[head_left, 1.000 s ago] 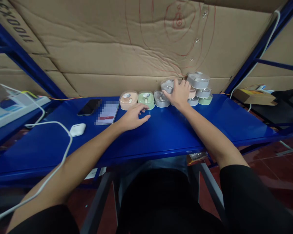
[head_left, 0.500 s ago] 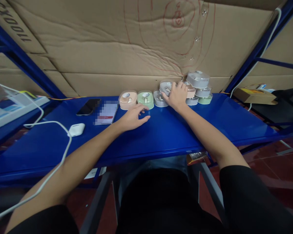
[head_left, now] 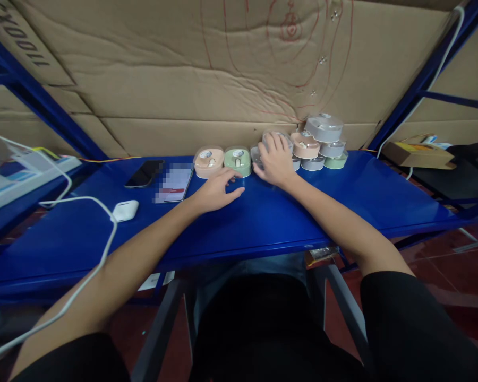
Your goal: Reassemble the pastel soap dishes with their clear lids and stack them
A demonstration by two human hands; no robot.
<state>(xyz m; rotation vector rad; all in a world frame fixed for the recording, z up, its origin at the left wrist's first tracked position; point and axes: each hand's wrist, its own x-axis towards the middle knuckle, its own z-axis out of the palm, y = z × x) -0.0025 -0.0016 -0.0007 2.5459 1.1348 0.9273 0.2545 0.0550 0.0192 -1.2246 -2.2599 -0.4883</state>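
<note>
My right hand (head_left: pixel 276 160) curls its fingers over a grey clear-topped case (head_left: pixel 278 140) at the front of a stack of pastel cases (head_left: pixel 324 127). A second grey case (head_left: pixel 256 157) lies partly hidden under my palm. My left hand (head_left: pixel 217 191) rests on the blue metal shelf (head_left: pixel 287 223) with its fingers apart, holding nothing. It is nearest to a green case (head_left: pixel 237 161), which stands beside a peach case (head_left: pixel 208 162). A peach case (head_left: pixel 305 145) sits to the right of my right hand.
A black smartphone (head_left: pixel 145 174), a blurred paper card (head_left: pixel 173 183) and a white earbud case (head_left: pixel 125 210) lie on the shelf. A white cable (head_left: pixel 103 254) crosses my left forearm. Cardboard sheets line the wall behind. A brown box (head_left: pixel 418 155) sits at right.
My right hand has moved left from the stack onto the grey case, uncovering the peach case. My left hand has barely moved.
</note>
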